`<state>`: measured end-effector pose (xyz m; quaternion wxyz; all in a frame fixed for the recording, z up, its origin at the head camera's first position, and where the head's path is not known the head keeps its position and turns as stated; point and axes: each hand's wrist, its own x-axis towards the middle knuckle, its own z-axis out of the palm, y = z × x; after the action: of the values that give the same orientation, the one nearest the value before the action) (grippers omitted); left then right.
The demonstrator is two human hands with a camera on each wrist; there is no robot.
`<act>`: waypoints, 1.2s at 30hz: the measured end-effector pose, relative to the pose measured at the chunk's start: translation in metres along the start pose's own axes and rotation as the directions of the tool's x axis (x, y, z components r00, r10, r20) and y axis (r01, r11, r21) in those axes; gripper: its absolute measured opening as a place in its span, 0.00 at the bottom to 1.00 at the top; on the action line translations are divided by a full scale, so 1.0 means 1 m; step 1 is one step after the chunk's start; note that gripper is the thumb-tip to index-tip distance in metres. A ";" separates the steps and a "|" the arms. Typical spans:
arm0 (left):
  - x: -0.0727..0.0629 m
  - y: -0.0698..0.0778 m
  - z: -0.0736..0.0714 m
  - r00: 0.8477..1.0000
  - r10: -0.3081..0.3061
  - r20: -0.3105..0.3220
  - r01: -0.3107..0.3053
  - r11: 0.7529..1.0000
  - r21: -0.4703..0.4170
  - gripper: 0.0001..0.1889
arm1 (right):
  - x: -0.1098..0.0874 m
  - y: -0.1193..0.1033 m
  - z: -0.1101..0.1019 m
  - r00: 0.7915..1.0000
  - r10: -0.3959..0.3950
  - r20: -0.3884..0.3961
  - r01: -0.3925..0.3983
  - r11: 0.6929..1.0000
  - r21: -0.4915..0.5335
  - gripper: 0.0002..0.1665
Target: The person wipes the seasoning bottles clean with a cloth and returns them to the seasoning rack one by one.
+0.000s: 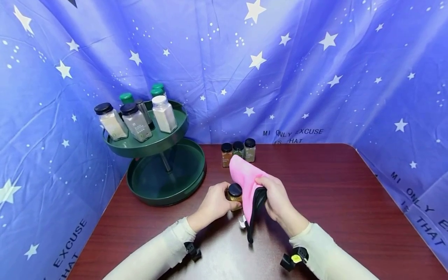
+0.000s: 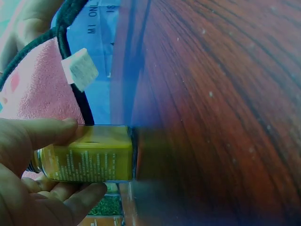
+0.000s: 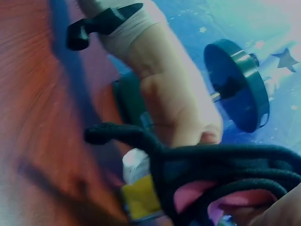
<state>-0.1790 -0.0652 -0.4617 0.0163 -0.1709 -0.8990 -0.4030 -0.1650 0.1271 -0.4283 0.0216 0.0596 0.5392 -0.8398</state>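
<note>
Closest: two pale sleeves (image 1: 154, 249) reached in from the bottom edge, each w/ a black wrist cam (image 1: 192, 251) strapped on. L hand (image 1: 215, 200), approx. center, held a small yellow jar (image 1: 235, 190), thumb on one side, fingers on the other; black lid up, small print on its side. Jar was upright, its base on or just above the table (image 1: 315, 186); can't tell which. R hand (image 1: 278, 198) gripped a pink cloth (image 1: 248, 181), thumb on the pink side. Cloth had black edging and a white tag (image 1: 242, 222), and hung folded just R of the jar; can't tell if they touched.

Table was reddish-brown wood, shiny nr. the front. Beyond the hands, to L, stood a dark green 2-tier stand: lower tray (image 1: 166, 196) on the table, post (image 1: 165, 163) in the middle, upper tray (image 1: 150, 149) above. Nr. the table's back edge, 3 black-lidded jars (image 1: 249, 151) stood in a row, partly behind the cloth. Upper tray held several jars (image 1: 164, 114) w/ black, white and green lids. Farthest: blue curtain (image 1: 217, 46) w/ white stars, dots and some lettering.
</note>
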 end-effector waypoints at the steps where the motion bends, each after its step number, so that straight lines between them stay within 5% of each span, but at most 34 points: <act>1: 0.000 0.000 0.000 1.000 -0.001 0.003 0.001 1.000 -0.001 0.19 | 0.000 0.003 -0.001 1.000 -0.006 -0.004 0.006 1.000 -0.003 0.11; 9: 0.001 0.002 -0.001 1.000 -0.007 0.002 0.007 1.000 0.018 0.20 | 0.005 0.034 -0.013 0.993 0.113 -0.031 -0.116 0.985 -0.125 0.09; 13: 0.000 0.001 0.000 1.000 -0.003 0.001 0.003 1.000 0.017 0.20 | 0.005 0.027 -0.007 0.997 0.072 -0.040 -0.077 0.987 -0.143 0.07; 21: 0.000 0.001 0.002 1.000 -0.002 0.008 0.002 1.000 0.018 0.20 | -0.004 0.011 -0.001 0.996 -0.051 -0.073 0.052 0.999 0.000 0.13; 30: -0.001 0.003 0.000 1.000 -0.007 0.000 0.007 0.999 0.044 0.21 | -0.001 0.044 -0.013 0.994 0.009 -0.106 -0.032 0.977 -0.212 0.11; 36: 0.001 0.003 0.001 1.000 0.003 0.022 -0.005 0.999 0.049 0.22 | -0.002 0.022 -0.006 0.991 -0.036 -0.132 0.022 0.995 -0.102 0.12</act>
<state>-0.1787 -0.0623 -0.4598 0.0116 -0.1766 -0.9084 -0.3789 -0.1605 0.1233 -0.4503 -0.0238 0.1068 0.5817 -0.8060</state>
